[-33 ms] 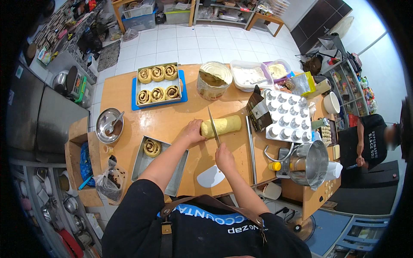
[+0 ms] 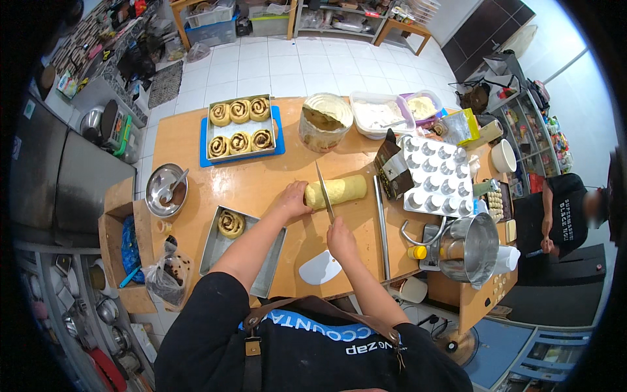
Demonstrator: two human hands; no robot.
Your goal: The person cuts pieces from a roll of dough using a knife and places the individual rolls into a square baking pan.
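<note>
A pale yellow dough log lies crosswise on the wooden table. My left hand is closed around its left end. In my right hand is the handle of a knife. The long blade crosses the log near its left end, tip pointing away from me; how deep it sits cannot be made out. Left of my left forearm, a metal baking pan holds a single swirled roll. A white dough scraper rests on the table below the knife hand.
Several cut rolls fill a pan on a blue tray at far left. A metal rod lies right of the log, beside a muffin tray and mixing bowl. A large tin stands beyond. Another person stands at right.
</note>
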